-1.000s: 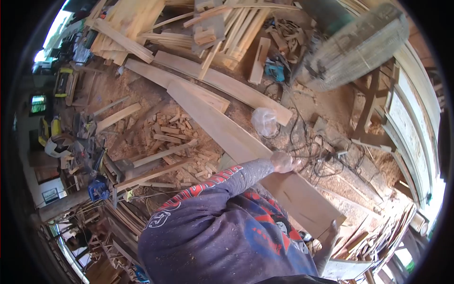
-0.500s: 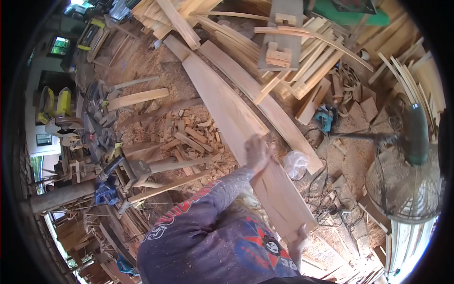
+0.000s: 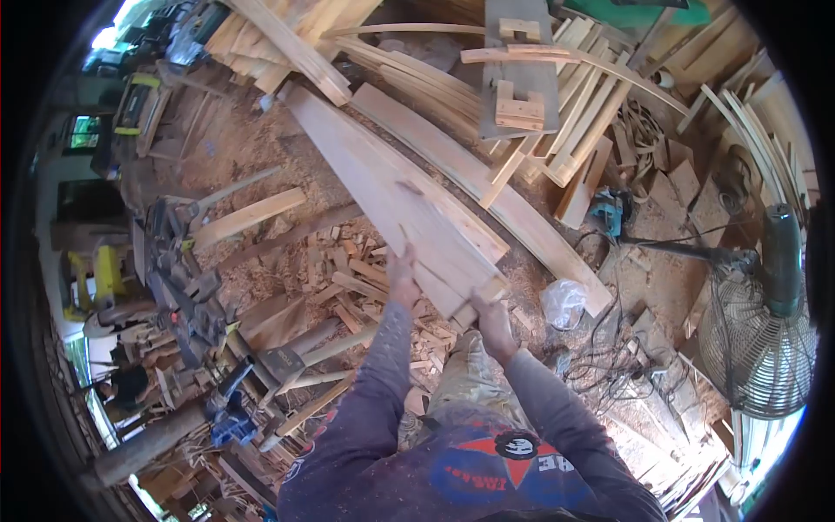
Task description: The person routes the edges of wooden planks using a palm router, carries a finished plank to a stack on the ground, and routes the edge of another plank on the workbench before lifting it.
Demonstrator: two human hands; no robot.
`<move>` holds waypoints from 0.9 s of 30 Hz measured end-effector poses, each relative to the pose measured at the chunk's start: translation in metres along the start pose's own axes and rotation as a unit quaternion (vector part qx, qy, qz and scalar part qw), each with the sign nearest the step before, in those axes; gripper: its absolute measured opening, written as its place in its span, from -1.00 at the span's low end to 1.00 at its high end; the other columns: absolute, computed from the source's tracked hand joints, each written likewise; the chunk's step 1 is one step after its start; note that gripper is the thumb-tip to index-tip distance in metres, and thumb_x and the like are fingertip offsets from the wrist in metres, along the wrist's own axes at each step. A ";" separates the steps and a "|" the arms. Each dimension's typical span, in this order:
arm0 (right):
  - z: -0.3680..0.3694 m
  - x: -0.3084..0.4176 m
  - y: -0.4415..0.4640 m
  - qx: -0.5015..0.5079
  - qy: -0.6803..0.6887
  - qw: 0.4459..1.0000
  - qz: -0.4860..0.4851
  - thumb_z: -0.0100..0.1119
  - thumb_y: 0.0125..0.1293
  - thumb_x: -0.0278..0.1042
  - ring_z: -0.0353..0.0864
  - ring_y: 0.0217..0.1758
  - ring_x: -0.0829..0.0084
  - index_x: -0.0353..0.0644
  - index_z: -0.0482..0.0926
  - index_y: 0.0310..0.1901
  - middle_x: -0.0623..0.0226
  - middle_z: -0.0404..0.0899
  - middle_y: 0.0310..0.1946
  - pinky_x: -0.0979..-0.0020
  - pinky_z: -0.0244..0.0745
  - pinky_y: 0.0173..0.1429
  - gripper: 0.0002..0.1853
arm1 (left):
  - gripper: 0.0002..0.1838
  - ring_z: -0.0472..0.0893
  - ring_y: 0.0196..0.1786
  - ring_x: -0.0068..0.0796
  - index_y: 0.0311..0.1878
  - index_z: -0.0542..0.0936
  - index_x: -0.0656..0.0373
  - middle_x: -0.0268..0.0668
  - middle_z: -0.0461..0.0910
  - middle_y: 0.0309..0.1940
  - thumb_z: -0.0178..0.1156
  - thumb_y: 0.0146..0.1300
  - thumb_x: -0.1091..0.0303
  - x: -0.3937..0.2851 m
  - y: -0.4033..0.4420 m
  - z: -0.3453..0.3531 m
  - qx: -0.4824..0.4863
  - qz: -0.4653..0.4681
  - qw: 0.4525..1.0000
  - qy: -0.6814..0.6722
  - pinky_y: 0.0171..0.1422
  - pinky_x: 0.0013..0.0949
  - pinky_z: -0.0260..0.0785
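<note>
Holding a board (image 3: 389, 191) by its long edge, the left hand (image 3: 402, 277) grips it near the closer end; the right hand (image 3: 492, 325) clasps that end's corner. From where I stand, the board slants away from the person (image 3: 513, 477), between a pile of wood scraps (image 3: 358, 284) and a long plank (image 3: 537, 237)
</note>
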State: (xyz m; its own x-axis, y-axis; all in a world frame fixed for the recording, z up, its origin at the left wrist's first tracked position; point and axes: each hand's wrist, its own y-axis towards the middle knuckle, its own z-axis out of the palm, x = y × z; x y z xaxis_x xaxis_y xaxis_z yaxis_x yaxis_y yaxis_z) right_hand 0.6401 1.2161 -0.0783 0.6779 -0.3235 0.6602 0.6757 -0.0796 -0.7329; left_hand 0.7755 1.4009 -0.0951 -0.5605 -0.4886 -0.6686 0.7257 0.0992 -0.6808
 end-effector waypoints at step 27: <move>-0.241 -0.237 -0.254 -0.306 -0.164 0.911 0.225 0.36 0.34 0.03 0.75 -0.11 0.32 -0.33 0.70 0.06 0.14 0.77 -0.14 0.34 0.62 -0.05 -0.47 | -0.04 0.42 0.37 0.11 0.60 0.17 -0.05 0.01 0.34 0.41 0.17 0.33 -0.44 0.168 0.074 -0.203 -0.176 -0.315 0.882 0.303 0.43 0.32 0.28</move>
State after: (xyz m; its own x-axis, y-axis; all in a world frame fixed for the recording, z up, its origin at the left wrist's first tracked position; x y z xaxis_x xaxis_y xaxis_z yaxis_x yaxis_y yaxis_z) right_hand 0.2383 1.0859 -0.0879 0.9640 -0.1625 0.2103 0.0883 -0.5506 -0.8301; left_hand 0.6543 1.5022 -0.3185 -0.9961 -0.0008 -0.0883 0.0843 0.2892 -0.9536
